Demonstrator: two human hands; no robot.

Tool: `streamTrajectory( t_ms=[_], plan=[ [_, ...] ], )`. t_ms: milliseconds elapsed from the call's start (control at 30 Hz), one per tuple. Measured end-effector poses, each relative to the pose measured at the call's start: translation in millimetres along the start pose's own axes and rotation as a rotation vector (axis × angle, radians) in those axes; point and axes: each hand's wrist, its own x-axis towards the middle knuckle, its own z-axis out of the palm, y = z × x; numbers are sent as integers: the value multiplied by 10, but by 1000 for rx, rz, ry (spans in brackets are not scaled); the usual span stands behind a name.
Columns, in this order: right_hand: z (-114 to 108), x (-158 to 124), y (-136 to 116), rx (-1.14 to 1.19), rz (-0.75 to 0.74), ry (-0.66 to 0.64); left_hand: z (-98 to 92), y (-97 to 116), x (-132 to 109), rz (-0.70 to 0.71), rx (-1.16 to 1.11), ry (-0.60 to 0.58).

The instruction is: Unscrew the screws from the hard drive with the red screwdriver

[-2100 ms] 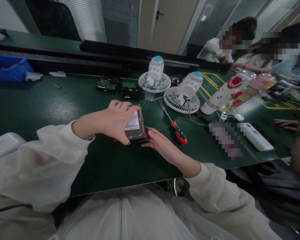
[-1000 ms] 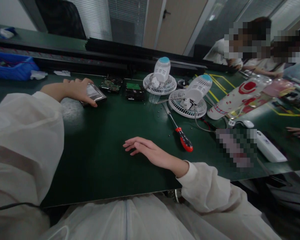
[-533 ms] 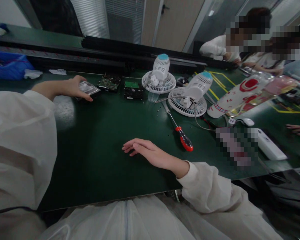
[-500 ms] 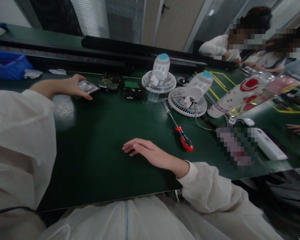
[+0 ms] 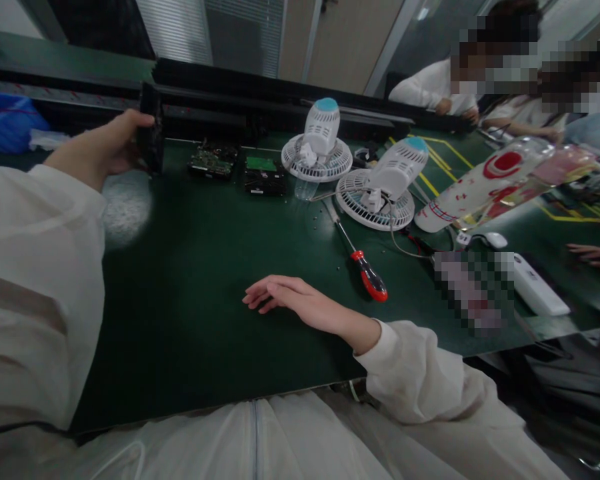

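Observation:
My left hand (image 5: 123, 143) grips a hard drive (image 5: 151, 130) at the far left of the green table (image 5: 190, 253), holding it up on edge with a dark side showing. Two more hard drives lie just right of it: one (image 5: 213, 161) with its circuit board up, the other (image 5: 265, 176) with a bright green board on a black body. Near the table's front, my right hand (image 5: 285, 297) rests with its fingers loosely extended and nothing in them. To its right lies a screwdriver (image 5: 369, 275) with a red and black handle.
Two white fans (image 5: 317, 157) (image 5: 375, 198) lie face down beyond the screwdriver, a clear cup (image 5: 306, 191) beside them. Tiny screws are scattered nearby. A patterned bottle-like package (image 5: 480, 183) and a white device (image 5: 540, 285) are at right, a blue bin (image 5: 10, 123) far left. Other people sit at upper right.
My left hand has lifted the hard drive off the table and tipped it from nearly flat to upright, shifting slightly left. The right hand has stayed in place.

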Motion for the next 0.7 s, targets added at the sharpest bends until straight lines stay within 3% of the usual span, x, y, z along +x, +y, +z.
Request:
streamTrajectory(
  t_ms=[133, 367, 533, 700],
  plan=[
    [-17, 16, 25, 59, 16, 5, 86, 77, 33, -8, -251, 21],
    [-24, 25, 29, 119, 22, 8, 223, -28, 109, 88, -384, 90],
    [-30, 31, 38, 133, 25, 2, 306, -131, 168, 183, -353, 186],
    [-29, 24, 26, 127, 32, -6, 386, -202, 238, 92, -102, 290]
  ],
)
